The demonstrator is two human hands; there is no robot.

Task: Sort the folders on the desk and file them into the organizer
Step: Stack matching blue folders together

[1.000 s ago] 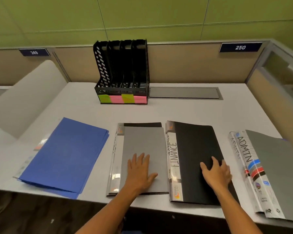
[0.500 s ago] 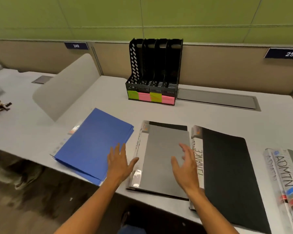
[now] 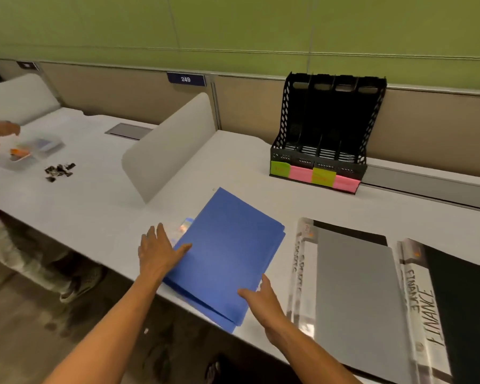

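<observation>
A stack of blue folders (image 3: 227, 250) lies at an angle near the desk's front edge. My left hand (image 3: 158, 252) rests flat at its left edge, thumb on the blue cover. My right hand (image 3: 261, 300) touches its near right corner with the thumb on top and fingers at the edge. A grey folder (image 3: 355, 289) lies to the right, then a black folder (image 3: 466, 314) with FINANCE on its spine. The black organizer (image 3: 327, 131) with green and pink labels stands at the back against the partition.
A white curved divider (image 3: 169, 151) stands left of the blue folders. Beyond it, on the neighbouring desk, lie a clear plastic box (image 3: 31, 151) and small black clips (image 3: 58, 170), with another person's hand (image 3: 0, 133) there. A grey cable cover (image 3: 427, 184) runs behind the organizer.
My view swung left. Both hands left the grey and black folders and moved left onto the blue folders, left hand at the left edge, right hand at the near corner.
</observation>
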